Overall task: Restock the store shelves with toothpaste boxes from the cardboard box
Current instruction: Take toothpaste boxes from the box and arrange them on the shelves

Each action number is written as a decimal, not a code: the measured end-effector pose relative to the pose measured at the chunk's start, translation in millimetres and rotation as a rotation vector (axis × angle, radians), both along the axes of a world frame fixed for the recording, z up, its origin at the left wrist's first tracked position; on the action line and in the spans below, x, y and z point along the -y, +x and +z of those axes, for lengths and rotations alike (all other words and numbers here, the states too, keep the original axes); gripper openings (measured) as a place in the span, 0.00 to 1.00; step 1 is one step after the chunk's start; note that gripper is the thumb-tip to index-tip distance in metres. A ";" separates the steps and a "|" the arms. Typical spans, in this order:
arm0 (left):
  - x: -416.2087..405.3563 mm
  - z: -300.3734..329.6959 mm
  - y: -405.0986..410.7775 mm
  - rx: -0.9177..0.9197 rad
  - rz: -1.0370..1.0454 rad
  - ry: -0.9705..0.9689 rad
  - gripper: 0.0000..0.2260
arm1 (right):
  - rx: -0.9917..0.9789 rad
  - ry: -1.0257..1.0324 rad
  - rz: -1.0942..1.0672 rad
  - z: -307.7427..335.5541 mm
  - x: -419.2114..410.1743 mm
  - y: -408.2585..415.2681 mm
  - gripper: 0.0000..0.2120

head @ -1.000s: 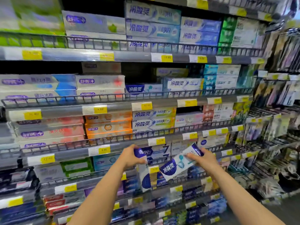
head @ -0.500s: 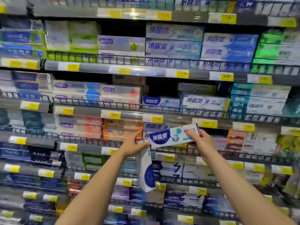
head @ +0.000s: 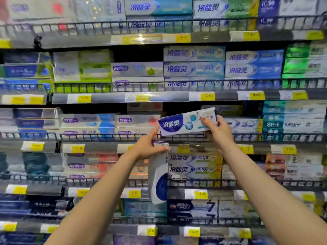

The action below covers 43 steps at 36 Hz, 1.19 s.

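"冷酸灵" on the held toothpaste box (head: pixel 184 123); "13.80" on a price tag (head: pixel 207 96).

Two bare arms reach toward stocked store shelves (head: pixel 109 98). Right hand (head: pixel 216 129) grips white-and-blue toothpaste box (head: pixel 185 122), held lengthwise, slightly tilted, just above wire shelf rail (head: pixel 106 137). Left hand (head: pixel 150 145) holds second toothpaste box (head: pixel 158 181) by top end, box hanging upright. Yellow price tags (head: pixel 207 96) line shelf edges.
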State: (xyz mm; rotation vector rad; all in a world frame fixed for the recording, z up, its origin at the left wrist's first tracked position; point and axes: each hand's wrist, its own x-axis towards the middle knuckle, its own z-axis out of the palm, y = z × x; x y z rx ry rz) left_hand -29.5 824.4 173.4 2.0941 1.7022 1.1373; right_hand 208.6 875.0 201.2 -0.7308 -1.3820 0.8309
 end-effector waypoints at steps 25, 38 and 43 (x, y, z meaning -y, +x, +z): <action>-56.3 14.2 -0.6 -0.079 -0.155 0.043 0.48 | 0.756 0.353 -0.460 32.5 -65.8 9.3 0.36; -58.9 6.0 -6.9 -0.081 -0.109 0.025 0.47 | 1.255 0.528 -0.651 43.6 -80.7 9.6 0.26; -64.5 6.9 -8.1 -0.115 -0.055 0.028 0.47 | 1.119 0.443 -0.570 45.2 -92.2 6.7 0.28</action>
